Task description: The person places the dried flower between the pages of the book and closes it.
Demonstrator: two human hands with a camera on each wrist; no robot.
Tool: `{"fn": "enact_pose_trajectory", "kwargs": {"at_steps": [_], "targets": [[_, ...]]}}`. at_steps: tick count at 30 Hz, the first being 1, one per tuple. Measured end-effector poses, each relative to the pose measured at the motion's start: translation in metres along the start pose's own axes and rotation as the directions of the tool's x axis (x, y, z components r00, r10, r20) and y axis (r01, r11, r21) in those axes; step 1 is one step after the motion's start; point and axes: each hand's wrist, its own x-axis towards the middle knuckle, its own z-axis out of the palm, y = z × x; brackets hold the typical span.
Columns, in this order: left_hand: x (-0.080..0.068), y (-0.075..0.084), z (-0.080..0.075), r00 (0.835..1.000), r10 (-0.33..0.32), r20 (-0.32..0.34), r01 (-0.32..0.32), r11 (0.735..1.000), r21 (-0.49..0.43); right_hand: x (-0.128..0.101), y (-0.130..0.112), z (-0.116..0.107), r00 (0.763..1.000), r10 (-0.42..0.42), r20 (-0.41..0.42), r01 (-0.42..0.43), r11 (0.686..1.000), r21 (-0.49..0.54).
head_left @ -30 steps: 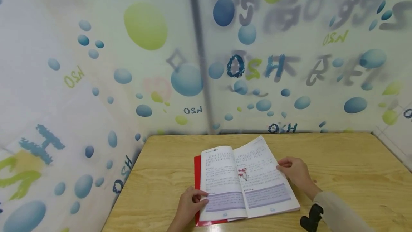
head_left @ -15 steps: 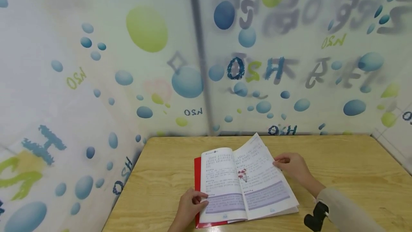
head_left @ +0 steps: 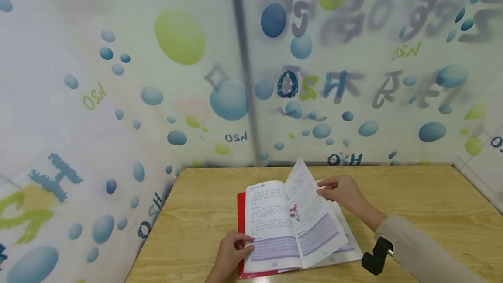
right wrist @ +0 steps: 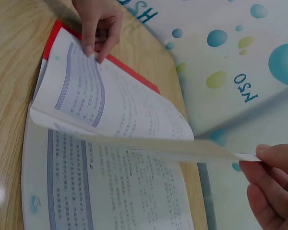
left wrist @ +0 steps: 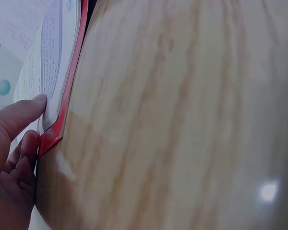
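Note:
An open book (head_left: 269, 217) with a red cover (head_left: 241, 213) lies on the wooden table, text and purple boxes on its pages. My left hand (head_left: 231, 250) holds the book's left edge, thumb and a finger on the printed page; the left wrist view shows the other fingers curled beside the cover's corner. With thumb and fingers, my right hand (head_left: 343, 192) pinches the outer edge of a right-hand page (head_left: 310, 222), raised and slanting up from the spine. The right wrist view has this lifted page (right wrist: 158, 147) nearly edge-on, the printed page (right wrist: 120, 191) beneath it exposed.
The wooden table (head_left: 196, 213) reaches back to a pale wall (head_left: 220, 64) printed with blue and green bubbles and lettering. A small black device (head_left: 377, 257) sits on my right wrist by the light sleeve (head_left: 420, 243).
My right hand has moved left and away from me, lifting the right-hand page by its edge and uncovering the page below. The left hand stays at the book's left edge.

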Motion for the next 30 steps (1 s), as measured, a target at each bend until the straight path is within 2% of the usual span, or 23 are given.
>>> {"fn": "enact_pose_trajectory", "kwargs": {"at_steps": [9, 17, 21, 24, 26, 30], "targets": [[0.000, 0.001, -0.003, 0.999, -0.037, 0.026, 0.037, 0.999, -0.010, 0.004, -0.032, 0.021, 0.999, -0.010, 0.048, 0.006, 0.997, 0.079], [0.004, 0.010, -0.009, 0.996, -0.031, 0.082, 0.029, 0.999, 0.026, 0.008, -0.051, 0.042, 0.997, -0.024, 0.076, 0.015, 0.993, 0.120], [0.007, 0.022, -0.013, 0.998, 0.031, 0.060, -0.033, 0.999, 0.037, 0.010, -0.055, 0.052, 0.996, -0.039, 0.080, 0.026, 0.987, 0.156], [0.008, 0.036, -0.018, 0.991, 0.135, -0.008, -0.134, 0.990, 0.038, 0.011, -0.057, 0.060, 0.996, -0.047, 0.082, 0.031, 0.982, 0.185], [0.007, 0.050, -0.020, 0.977, 0.204, -0.055, -0.203, 0.979, 0.026, 0.012, -0.060, 0.065, 0.996, -0.042, 0.081, 0.026, 0.980, 0.196], [0.004, 0.083, -0.024, 0.935, 0.339, -0.105, -0.344, 0.938, -0.035, 0.012, -0.063, 0.074, 0.997, -0.038, 0.074, 0.022, 0.979, 0.201]]}}
